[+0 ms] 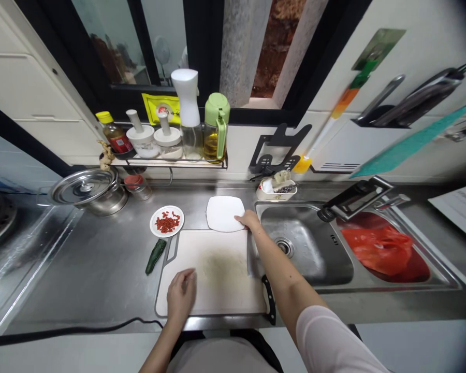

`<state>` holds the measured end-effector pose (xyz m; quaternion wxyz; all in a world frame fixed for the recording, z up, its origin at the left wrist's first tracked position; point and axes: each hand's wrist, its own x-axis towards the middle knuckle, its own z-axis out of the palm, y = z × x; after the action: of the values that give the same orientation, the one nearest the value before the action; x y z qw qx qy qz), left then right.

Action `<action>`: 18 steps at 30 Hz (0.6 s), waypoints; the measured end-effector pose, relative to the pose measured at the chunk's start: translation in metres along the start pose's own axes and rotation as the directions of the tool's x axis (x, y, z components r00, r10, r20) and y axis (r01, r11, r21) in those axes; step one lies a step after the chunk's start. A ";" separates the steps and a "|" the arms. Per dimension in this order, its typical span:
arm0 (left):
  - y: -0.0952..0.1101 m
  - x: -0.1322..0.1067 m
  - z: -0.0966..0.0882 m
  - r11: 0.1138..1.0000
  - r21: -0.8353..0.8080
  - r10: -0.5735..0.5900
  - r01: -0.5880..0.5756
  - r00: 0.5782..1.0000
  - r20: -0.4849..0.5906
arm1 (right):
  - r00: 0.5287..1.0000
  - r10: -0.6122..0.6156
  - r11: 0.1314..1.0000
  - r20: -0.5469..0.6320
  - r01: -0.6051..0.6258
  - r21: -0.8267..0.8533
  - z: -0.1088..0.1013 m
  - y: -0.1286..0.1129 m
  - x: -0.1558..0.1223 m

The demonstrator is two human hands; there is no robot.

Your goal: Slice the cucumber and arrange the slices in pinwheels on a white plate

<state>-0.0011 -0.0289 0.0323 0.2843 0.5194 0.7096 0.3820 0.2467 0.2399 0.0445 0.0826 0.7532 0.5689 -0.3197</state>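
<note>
My right hand (pixel 250 219) reaches forward and pinches the near right edge of a white square plate (pixel 224 211), its thumb on the rim. The plate rests behind the cutting board (pixel 217 259), on the steel counter. My left hand (pixel 181 291) hovers at or just over the left front part of the board, fingers loosely curled and nothing seen in them. A knife (pixel 269 300) with a black riveted handle lies at the board's right edge. Left of the board is a dark green cucumber piece (pixel 155 256), near a round white plate (pixel 153 226) of small red pieces (pixel 168 223).
To the right is a steel sink (pixel 310 248), with a faucet (pixel 357 199) and a red plastic bag (pixel 384 248) in the second basin. A lidded pot (pixel 97 191) stands at the back left. Bottles and jars line a wall shelf (pixel 178 163). A black cord (pixel 81 330) crosses the front edge.
</note>
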 end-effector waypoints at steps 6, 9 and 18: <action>0.011 0.008 0.014 0.990 -0.098 -0.110 0.097 0.983 -0.147 | 0.955 0.022 0.999 -0.294 -0.034 -0.035 -0.002 -0.003 -0.027; 0.016 0.015 0.016 0.988 -0.121 -0.117 0.097 0.979 -0.170 | 0.918 -0.066 0.997 -0.390 0.073 0.005 -0.001 0.004 -0.048; 0.015 0.025 0.016 0.987 -0.131 -0.122 0.088 0.950 -0.286 | 0.838 -0.240 0.952 -0.490 0.301 0.050 0.039 0.076 -0.126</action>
<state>0.0117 0.0018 0.0355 0.2258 0.4009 0.7470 0.4800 0.2818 0.0938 0.0680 -0.1537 0.7241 0.6512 -0.1671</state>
